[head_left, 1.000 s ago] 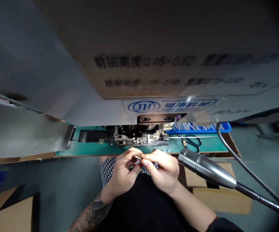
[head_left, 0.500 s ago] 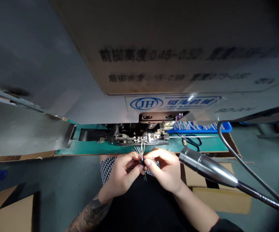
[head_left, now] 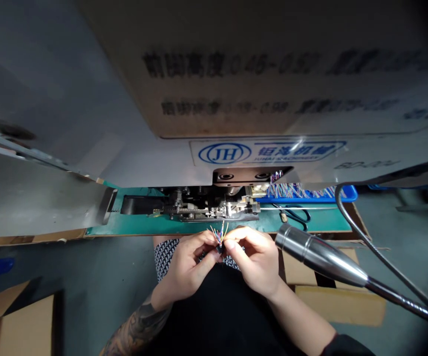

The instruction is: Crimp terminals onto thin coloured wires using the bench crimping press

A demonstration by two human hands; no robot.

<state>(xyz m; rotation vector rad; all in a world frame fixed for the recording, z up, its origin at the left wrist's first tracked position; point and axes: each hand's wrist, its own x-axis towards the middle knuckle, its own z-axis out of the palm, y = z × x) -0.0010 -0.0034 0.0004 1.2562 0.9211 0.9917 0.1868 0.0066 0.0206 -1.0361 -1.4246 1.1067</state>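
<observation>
My left hand [head_left: 187, 264] and my right hand [head_left: 256, 259] meet fingertip to fingertip just in front of the green bench top [head_left: 139, 228]. Together they pinch a small bundle of thin coloured wires [head_left: 219, 234], whose loose ends fan upward toward the crimping mechanism [head_left: 210, 208] of the grey machine [head_left: 265, 151]. The bundle's lower part is hidden between my fingers.
A metal lamp head [head_left: 313, 254] on a flexible neck juts in at the right, close to my right hand. A blue tray [head_left: 349, 194] holding several coloured wire pieces sits behind it, with scissors [head_left: 293, 215] on the bench. Cardboard boxes [head_left: 332, 294] stand below.
The wire bundle has turned from lying sideways between my fingers to pointing upward, ends fanned out. Both hands have stayed nearly in place, shifting slightly toward the machine.
</observation>
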